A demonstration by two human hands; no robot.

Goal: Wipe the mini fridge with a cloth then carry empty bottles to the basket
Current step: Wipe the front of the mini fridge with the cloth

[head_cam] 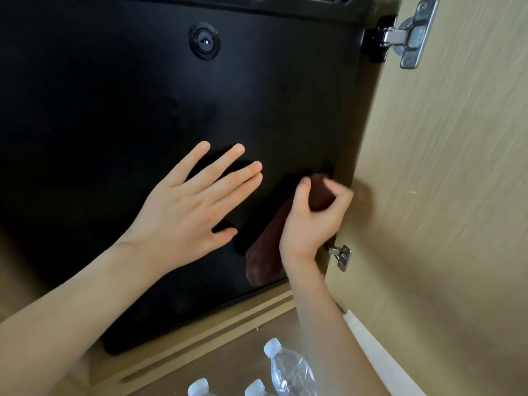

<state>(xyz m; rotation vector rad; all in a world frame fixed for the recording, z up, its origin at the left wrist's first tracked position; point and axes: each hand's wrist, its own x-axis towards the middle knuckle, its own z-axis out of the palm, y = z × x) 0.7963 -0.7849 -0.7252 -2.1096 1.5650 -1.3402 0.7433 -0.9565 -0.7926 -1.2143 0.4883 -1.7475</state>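
Nearest us, three clear plastic bottles (291, 370) with white caps sit on the wooden floor at the bottom edge. Above them our left hand (185, 212) lies flat, fingers spread, on the black mini fridge (114, 110) front. Just beside it our right hand (311, 221) grasps a folded brown cloth (268, 252), pressed against the fridge's lower right edge. Further off, the wooden cabinet door (443, 195) stands open on metal hinges (408, 35).

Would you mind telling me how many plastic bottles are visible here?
3. All sit at the bottom edge: the right bottle, mostly visible, the middle bottle and the left bottle, only caps showing. Others may lie below the frame.
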